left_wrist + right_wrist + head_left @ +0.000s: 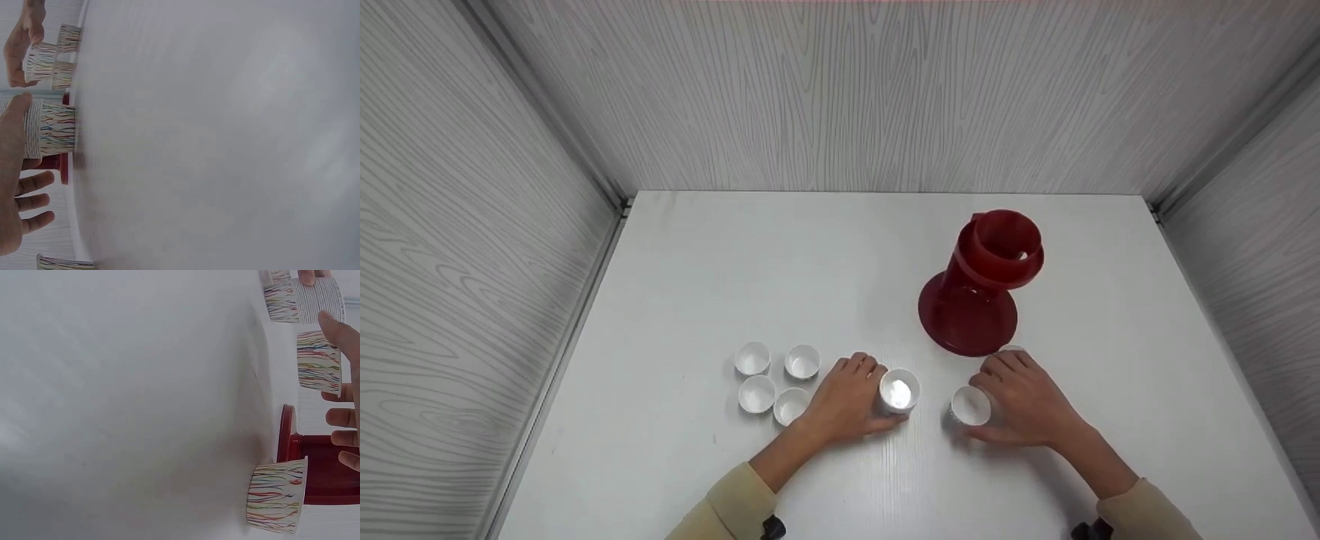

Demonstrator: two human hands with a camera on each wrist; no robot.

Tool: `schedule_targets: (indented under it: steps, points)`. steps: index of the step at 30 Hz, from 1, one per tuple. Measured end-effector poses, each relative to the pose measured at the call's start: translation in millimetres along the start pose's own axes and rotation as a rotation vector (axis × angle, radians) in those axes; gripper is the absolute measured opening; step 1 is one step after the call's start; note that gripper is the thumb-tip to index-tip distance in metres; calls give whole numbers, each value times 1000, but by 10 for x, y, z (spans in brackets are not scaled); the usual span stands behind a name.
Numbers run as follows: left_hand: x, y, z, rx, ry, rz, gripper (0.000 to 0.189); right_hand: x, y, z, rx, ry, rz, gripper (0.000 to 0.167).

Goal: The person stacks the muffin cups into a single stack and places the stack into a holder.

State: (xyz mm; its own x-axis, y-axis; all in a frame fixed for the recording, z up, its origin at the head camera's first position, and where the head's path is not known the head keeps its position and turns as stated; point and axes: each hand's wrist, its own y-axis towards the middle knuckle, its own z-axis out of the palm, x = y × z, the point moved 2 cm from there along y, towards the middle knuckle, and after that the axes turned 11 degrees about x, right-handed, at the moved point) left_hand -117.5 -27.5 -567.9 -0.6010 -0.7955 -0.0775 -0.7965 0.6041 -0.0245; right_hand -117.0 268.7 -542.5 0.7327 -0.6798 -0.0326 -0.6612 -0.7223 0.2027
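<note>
Between thumb and index finger, my left hand point(844, 397) grips a stack of nested white paper cups point(899, 391). Many rims show along that stack in the left wrist view, and its lowest cup has wavy coloured lines. The other fingers of that hand point(35, 201) spread beside it. To the right, my right hand point(1024, 401) holds a single paper cup point(970, 406) by its sides, mouth up. The right wrist view shows this cup point(319, 360) raised off the tabletop, with its striped wall.
Several small white cups point(756, 394) stand mouth up left of my left hand. Another cup point(1012, 348), partly hidden, stands beyond my right hand. Behind it rises a red plastic stand point(967, 322) with a round base and tubular top. Wood-grained panels point(840, 97) enclose the white table point(750, 262).
</note>
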Motion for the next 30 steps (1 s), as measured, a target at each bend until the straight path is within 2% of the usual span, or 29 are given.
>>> schedule_targets:
  steps: [16, 21, 30]
  points:
    - [-18, 6, 7, 6, 12, -12, 74, 55, 202, -165, -60, 27, -20, 64]
    - [-15, 9, 5, 11, -11, -11, 73, 64, 259, -195, -74, 45, -16, 64]
    - [-5, 13, -7, 24, -15, -2, 74, 76, 406, -280, -145, 57, -84, 66]
